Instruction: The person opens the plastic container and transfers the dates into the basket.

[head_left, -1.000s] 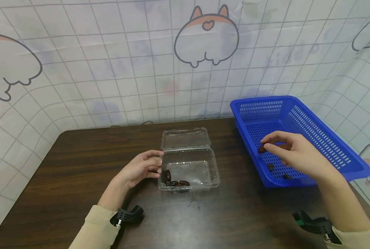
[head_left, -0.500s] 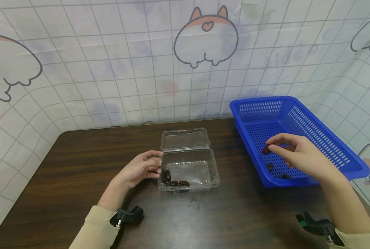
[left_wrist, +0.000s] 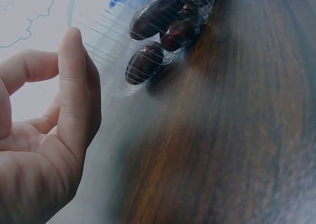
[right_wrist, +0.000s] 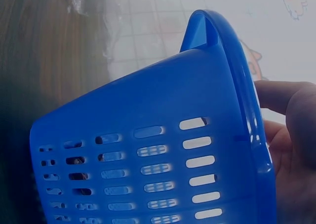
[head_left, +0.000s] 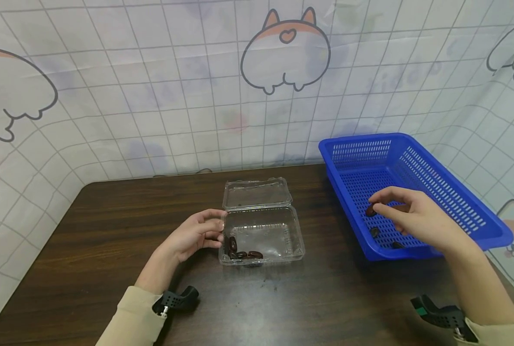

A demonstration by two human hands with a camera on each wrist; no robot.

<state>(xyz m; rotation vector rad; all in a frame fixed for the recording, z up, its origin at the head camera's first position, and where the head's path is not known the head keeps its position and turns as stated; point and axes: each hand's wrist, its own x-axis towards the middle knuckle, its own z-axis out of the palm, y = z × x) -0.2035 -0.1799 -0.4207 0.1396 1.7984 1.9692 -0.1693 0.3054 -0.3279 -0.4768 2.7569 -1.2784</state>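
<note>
My left hand (head_left: 194, 236) stands beside a clear plastic clamshell box (head_left: 278, 240), its fingers touching the left wall and rim. Several dark brown dates (head_left: 255, 254) lie in the box's near-left corner; in the left wrist view these glossy dates (left_wrist: 144, 62) show through the wall, near my left hand (left_wrist: 64, 120). Over the blue basket (head_left: 339, 175), my right hand (head_left: 417, 216) pinches a date (head_left: 371, 210) between thumb and fingers. Two darker dates (head_left: 374, 232) rest on the basket floor below. In the right wrist view, the basket wall (right_wrist: 158, 90) hides the pinched date from sight.
The box lid (head_left: 257, 193) lies folded back behind the box. Both containers stand on a dark wood table (head_left: 122, 211), the basket at the right. Behind it hangs a white grid-patterned cloth (head_left: 174, 96) with cartoon dogs. Each wrist carries a black camera mount (head_left: 176, 299).
My right hand has shifted slightly right and a little downward over the basket, still pinching the date. My left hand and the box have stayed put.
</note>
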